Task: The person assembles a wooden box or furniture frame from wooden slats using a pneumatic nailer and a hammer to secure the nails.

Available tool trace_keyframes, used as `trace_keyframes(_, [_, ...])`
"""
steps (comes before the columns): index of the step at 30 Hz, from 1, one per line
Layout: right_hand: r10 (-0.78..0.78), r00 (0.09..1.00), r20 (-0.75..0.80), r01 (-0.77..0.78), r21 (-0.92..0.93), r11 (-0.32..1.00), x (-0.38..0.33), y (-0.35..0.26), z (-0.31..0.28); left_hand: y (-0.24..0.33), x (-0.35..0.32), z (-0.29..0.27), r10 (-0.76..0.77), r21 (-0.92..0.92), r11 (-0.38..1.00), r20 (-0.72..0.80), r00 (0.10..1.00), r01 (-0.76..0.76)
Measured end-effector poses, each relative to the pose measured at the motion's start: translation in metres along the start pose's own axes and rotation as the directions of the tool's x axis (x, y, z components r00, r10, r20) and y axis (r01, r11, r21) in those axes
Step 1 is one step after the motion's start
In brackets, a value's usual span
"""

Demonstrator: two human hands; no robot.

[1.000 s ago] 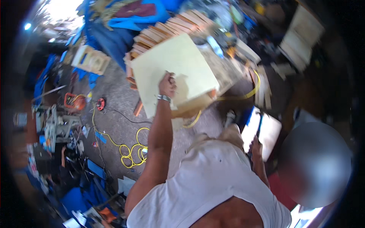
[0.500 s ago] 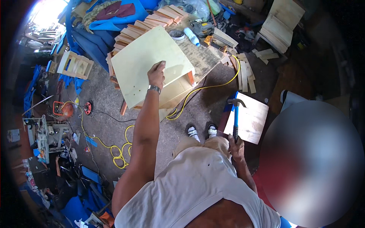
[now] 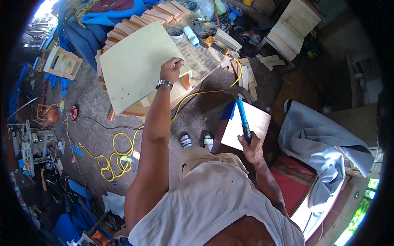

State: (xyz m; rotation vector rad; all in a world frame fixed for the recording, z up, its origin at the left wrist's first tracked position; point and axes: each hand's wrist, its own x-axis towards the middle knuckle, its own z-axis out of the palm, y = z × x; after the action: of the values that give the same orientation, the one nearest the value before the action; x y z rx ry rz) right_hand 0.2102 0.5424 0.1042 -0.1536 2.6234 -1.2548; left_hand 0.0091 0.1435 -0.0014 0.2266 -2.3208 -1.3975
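A pale wooden panel (image 3: 137, 61) covers the top of a box-like wooden piece, whose open inside shows under the near edge. My left hand (image 3: 170, 70), with a watch on the wrist, rests near the panel's right corner. Its fingers are pinched together; whatever lies between them is too small to make out. In my right hand (image 3: 252, 148) is a hammer (image 3: 243, 115), gripped by the black end of its blue handle. The hammer head points away from me, above the floor and apart from the panel.
Beyond the panel, stacked wood strips (image 3: 135, 25) line a worktable (image 3: 201, 53) with a bottle (image 3: 191, 37) and a drill (image 3: 211, 43). A yellow hose (image 3: 104, 162) coils on the floor at left. A light board (image 3: 254, 127) and grey sheeting (image 3: 316, 139) lie at right.
My left hand has slid across the panel toward its right corner. The hammer has risen and its head now tilts left. The whole view has shifted, with surroundings appearing farther left.
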Motion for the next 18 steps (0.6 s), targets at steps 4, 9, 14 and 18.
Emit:
trace_keyframes(4, [-0.055, 0.998, 0.041, 0.055, 0.007, 0.998, 0.024, -0.02, -0.004, 0.003, -0.007, -0.003, 0.018, 0.074, 0.997, 0.026, 1.0, -0.02])
trace_keyframes(9, [-0.066, 0.997, 0.042, 0.065, 0.028, 0.997, 0.061, -0.039, 0.015, -0.006, -0.005, -0.005, 0.057, 0.074, 0.996, -0.006, 0.998, -0.056])
trace_keyframes(14, [-0.017, 0.987, 0.16, -0.006, 0.141, 0.99, 0.098, -0.043, 0.044, -0.006, -0.008, -0.004, 0.155, 0.148, 0.977, 0.014, 0.988, -0.155])
trace_keyframes(18, [-0.075, 0.991, 0.11, 0.087, -0.105, 0.991, 0.131, -0.064, 0.065, -0.003, -0.012, -0.006, 0.111, 0.149, 0.982, 0.035, 0.993, -0.115])
